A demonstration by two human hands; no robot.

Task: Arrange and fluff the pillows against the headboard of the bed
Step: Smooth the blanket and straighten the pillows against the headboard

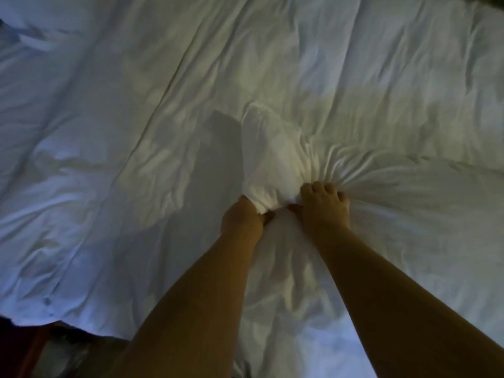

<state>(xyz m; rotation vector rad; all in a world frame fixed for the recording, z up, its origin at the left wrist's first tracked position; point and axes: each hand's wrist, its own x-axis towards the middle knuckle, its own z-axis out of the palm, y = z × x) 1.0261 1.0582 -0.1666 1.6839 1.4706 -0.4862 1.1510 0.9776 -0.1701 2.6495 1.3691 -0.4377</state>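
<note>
A bed point(395, 77) covered in wrinkled white bedding fills nearly the whole view. Dim light is cast unevenly across it: warmer in the middle, bluish toward the left and lower edges. Dark floor point(16, 347) is seen beneath the bed's lower left edge, where a reddish-brown strip point(34, 350) is glimpsed.

Dim, soft frame. We see warm light pooled mid-frame on the white duvet point(354, 77), bluish cast toward left and bottom edges. Forearm shadow point(215, 148) falls up-left. Slight blur throughout, wide-angle curving at edges, corners dark.
</note>
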